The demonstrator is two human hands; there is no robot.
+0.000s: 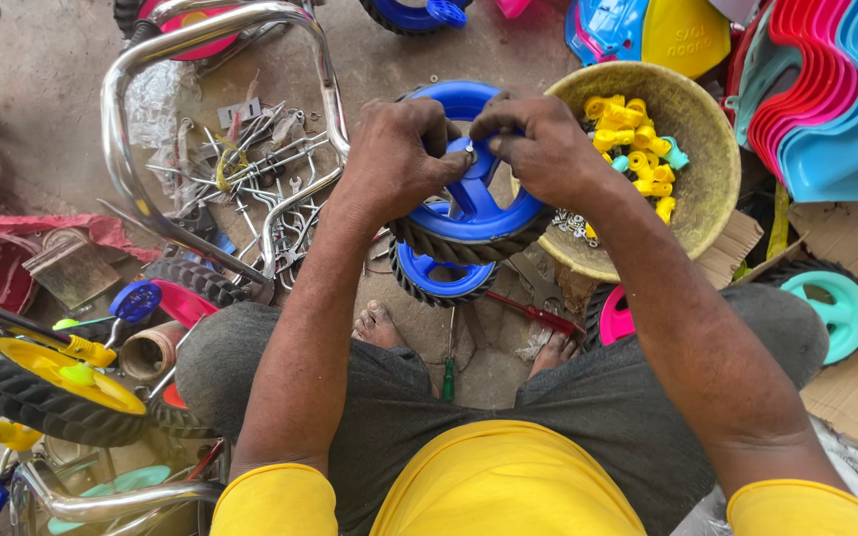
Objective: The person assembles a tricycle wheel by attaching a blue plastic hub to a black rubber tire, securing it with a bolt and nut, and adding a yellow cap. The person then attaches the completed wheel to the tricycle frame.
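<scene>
Both hands up over the lap, left hand (394, 154) and right hand (538, 144) closed on the blue wheel (474, 213), held tilted, face toward camera, black tread low. Fingers (449, 149) of both pinched together at the hub, meeting from either side, equally near; small part between them too hidden to tell. Beyond: second blue wheel (434, 278) on floor, bowl (692, 199) of yellow caps (633, 134) right.

this is looking like a small floor workshop where toy tricycles are being put together. loose parts are lying all around on the bare concrete floor (42, 79): chrome frames (151, 60), plastic wheels (52, 382), stacked coloured seats (826, 89), a basket (707, 169) holding yellow caps (638, 149), and scattered metal rods (270, 169).
</scene>
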